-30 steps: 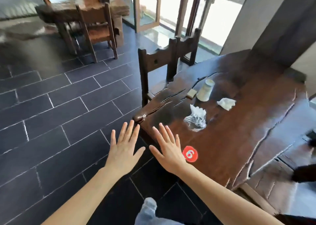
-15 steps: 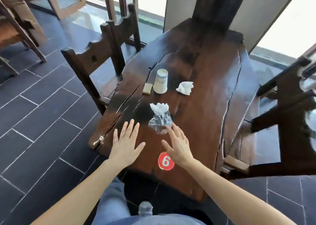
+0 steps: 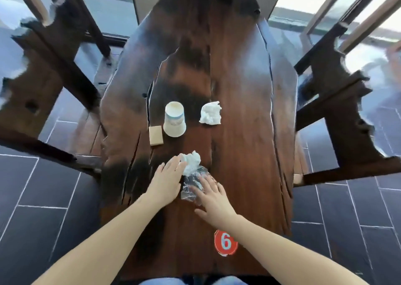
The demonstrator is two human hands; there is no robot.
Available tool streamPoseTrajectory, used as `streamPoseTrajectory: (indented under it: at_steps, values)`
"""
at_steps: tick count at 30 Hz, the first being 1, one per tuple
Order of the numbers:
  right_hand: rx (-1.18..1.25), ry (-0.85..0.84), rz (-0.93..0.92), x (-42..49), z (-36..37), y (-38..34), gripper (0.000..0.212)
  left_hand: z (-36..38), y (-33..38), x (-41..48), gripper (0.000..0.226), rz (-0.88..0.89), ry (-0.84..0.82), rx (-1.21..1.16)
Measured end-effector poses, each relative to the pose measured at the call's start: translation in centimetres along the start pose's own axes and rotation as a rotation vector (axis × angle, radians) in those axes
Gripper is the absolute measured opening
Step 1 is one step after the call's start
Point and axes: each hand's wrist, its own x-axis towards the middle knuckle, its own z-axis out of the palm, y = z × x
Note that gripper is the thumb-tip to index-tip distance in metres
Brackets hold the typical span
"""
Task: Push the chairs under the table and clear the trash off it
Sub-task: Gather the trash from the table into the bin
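A long dark wooden table [image 3: 245, 146] runs away from me. On it lie a clear plastic wrapper with a white tissue stuffed in it [image 3: 192, 172], an upside-down paper cup [image 3: 174, 119], a crumpled white tissue [image 3: 210, 113] and a small tan block [image 3: 155, 135]. My left hand [image 3: 166, 180] rests flat against the wrapper's left side, fingertips at the tissue. My right hand [image 3: 211, 195] lies spread on the wrapper's lower right part. Neither hand has closed on it. Dark wooden chairs stand pulled out at the left [image 3: 50, 83] and right [image 3: 338, 102].
A red round sticker with the number 6 [image 3: 225, 241] sits on the table near my right forearm. Dark tiled floor [image 3: 39, 219] lies on both sides. Glass doors with wooden frames [image 3: 358, 13] stand behind the chairs.
My view has swung from the table's corner to its near end, facing along it. Both hands have moved forward from above the edge onto the plastic wrapper.
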Motion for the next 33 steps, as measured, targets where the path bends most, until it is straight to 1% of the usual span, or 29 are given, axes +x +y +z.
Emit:
streamPoseTrajectory:
  at_steps: [2,3,6,8,9,10,11,13,16,19,22,24,26,29,33]
  values:
    - [-0.005,-0.051,0.03,0.7,0.7,0.0,0.069,0.8,-1.0,2.4,0.065,0.116,-0.068,0.007]
    - [-0.004,-0.073,0.052,0.7,1.2,0.1,0.069,1.7,-1.6,3.3,0.066,0.142,-0.125,0.027]
    - [-0.007,-0.13,0.133,0.0,2.9,0.2,0.071,4.3,-3.4,4.3,0.073,0.145,-0.319,0.129]
    - [0.007,-0.164,0.169,-0.6,4.3,0.3,0.076,5.6,-4.2,4.2,0.077,0.167,-0.293,0.151]
    - [0.011,-0.152,0.184,-0.9,4.9,0.3,0.076,6.0,-4.4,4.0,0.07,0.183,-0.237,0.159]
    - [0.01,-0.121,0.2,-1.2,5.3,0.3,0.074,6.3,-4.4,3.7,0.058,0.185,-0.182,0.176]
    - [0.006,-0.078,0.214,-1.4,5.5,0.2,0.069,6.6,-4.5,3.4,0.045,0.187,-0.132,0.172]
    - [-0.005,0.001,0.233,-1.9,5.9,0.3,0.053,7.3,-4.4,2.9,0.028,0.184,-0.1,0.106]
    - [0.024,0.008,0.265,-2.7,6.3,0.9,0.038,7.8,-3.4,1.6,0.013,0.071,-0.098,-0.043]
    - [0.21,0.006,0.363,-4.7,6.4,1.9,0.03,8.2,-1.3,0.0,0.013,-0.07,-0.162,-0.184]
    - [0.404,0.104,0.498,-7.8,6.8,3.0,0.027,8.6,1.4,-0.9,0.02,-0.098,-0.236,-0.254]
    - [0.506,0.205,0.551,-10.5,7.5,3.6,0.026,9.1,3.5,-1.5,0.033,-0.075,-0.266,-0.22]
    - [0.631,0.313,0.631,-13.4,8.1,4.4,0.024,9.8,6.2,-2.1,0.041,-0.055,-0.25,-0.184]
    - [0.845,0.445,0.763,-17.5,8.5,6.0,0.027,11.3,11.2,-3.2,0.033,0.005,-0.249,-0.197]
    - [1.017,0.627,0.874,-22.8,9.4,8.8,0.031,13.4,18.9,-4.6,0.021,0.137,-0.243,-0.289]
